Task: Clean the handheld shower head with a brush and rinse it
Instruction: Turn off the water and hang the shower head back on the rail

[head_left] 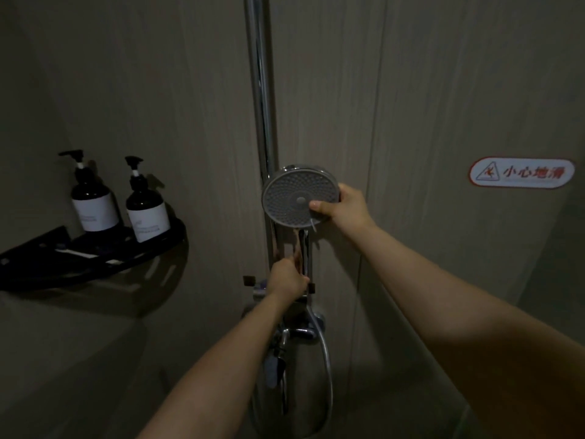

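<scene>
The handheld shower head [294, 194] hangs on the chrome riser pipe [261, 90], its round grey nozzle face turned toward me. My right hand [343, 207] grips the right edge of the head, thumb pressed on the face. My left hand [286, 280] is closed around the chrome handle just below the head, near the bracket. The hose [327, 369] loops down from the handle past the mixer valve [300, 331]. No brush is in view.
A black corner shelf [104, 258] at left carries two dark pump bottles [91, 201] [146, 207] with white labels. A slippery-floor warning sticker [522, 172] is on the right wall. The cubicle is dim, with walls close on three sides.
</scene>
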The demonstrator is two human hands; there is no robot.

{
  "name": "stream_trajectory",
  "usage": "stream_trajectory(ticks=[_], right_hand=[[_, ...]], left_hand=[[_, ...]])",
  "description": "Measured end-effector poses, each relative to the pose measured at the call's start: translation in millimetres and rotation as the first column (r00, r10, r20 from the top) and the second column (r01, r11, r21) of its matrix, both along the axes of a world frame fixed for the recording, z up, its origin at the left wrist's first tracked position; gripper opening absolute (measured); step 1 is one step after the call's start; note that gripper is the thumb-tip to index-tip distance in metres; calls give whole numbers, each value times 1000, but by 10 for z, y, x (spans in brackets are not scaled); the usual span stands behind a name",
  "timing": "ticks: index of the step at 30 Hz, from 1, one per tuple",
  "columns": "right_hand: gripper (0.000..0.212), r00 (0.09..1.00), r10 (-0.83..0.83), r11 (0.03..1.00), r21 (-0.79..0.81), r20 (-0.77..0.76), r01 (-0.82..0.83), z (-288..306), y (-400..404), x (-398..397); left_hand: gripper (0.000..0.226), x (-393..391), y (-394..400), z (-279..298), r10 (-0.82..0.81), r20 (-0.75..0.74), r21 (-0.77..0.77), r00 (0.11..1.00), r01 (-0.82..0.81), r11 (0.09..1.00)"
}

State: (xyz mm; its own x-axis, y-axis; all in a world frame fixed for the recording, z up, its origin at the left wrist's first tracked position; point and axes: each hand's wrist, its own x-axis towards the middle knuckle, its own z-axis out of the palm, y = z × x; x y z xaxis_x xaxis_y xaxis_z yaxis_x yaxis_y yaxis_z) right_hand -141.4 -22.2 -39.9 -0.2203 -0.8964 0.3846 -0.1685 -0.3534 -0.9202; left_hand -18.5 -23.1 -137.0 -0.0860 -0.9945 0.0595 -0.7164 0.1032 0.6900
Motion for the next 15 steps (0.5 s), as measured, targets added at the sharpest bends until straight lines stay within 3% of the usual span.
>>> stream_trajectory(ticks=[7, 15], right_hand=[[38, 997, 47, 999, 22, 54, -48, -212, -78, -56], [39, 996, 75, 997, 15, -56, -74, -137, -1, -42]], left_hand=[[39, -3, 3, -172, 14, -20, 17, 1000, -13, 1000], [36, -31, 31, -166, 60, 8, 24, 998, -60, 998]])
